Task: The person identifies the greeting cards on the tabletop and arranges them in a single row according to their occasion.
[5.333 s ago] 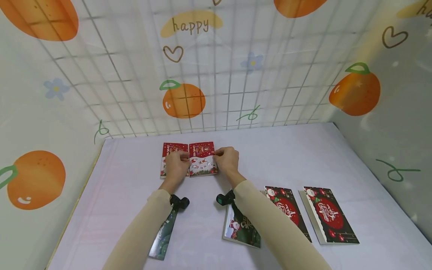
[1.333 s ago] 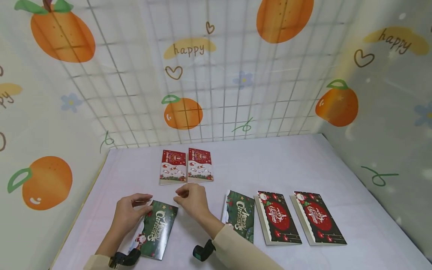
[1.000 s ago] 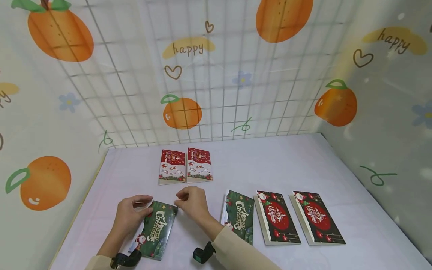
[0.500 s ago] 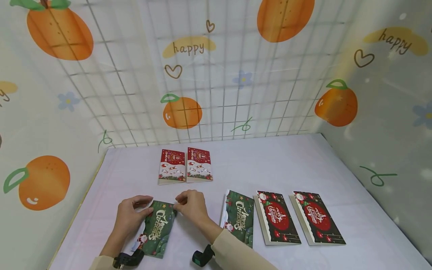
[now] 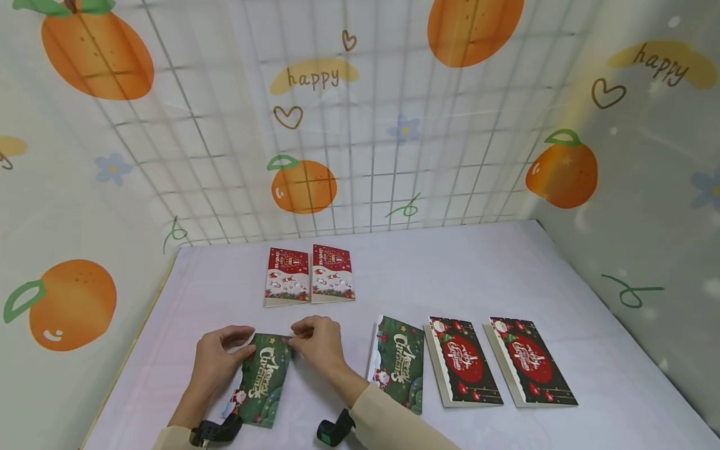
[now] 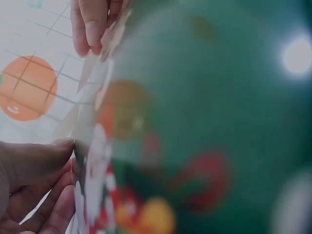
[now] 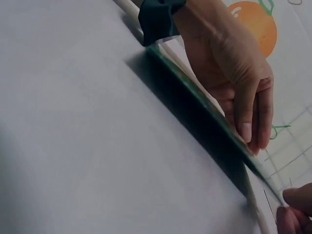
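Green card (image 5: 263, 380), long axis running away from the person, pinched at its far corners by left hand (image 5: 216, 359) and right hand (image 5: 317, 342).

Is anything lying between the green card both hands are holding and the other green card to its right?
Nothing visible does. The left hand and right hand pinch the held green card at its far corners. Between it and the second green card only bare table shows, crossed by the right forearm.
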Motion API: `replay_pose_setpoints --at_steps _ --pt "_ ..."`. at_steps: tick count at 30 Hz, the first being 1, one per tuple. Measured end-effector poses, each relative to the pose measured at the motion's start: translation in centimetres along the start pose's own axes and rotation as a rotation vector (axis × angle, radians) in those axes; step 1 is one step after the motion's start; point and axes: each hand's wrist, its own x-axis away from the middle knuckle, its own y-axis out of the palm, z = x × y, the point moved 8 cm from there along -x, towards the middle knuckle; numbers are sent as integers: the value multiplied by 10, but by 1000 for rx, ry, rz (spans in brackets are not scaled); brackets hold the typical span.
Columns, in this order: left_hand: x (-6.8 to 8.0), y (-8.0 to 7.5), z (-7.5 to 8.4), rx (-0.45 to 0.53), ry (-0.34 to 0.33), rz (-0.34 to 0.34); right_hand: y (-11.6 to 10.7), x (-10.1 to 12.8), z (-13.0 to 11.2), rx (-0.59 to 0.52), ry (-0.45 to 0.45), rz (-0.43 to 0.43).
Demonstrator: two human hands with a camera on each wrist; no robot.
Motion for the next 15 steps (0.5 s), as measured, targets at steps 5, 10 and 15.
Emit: replay_pose_setpoints --at_steps 5,10,15 --pt "-1 0 -1 14 -9 4 -2 0 -4 -68 -18 45" --pt "-1 1 -2 21 -23 5 -2 2 -6 -111 -35 77" --pt "-2 0 -2 28 -32 11 -3 4 -6 -156 -31 94"
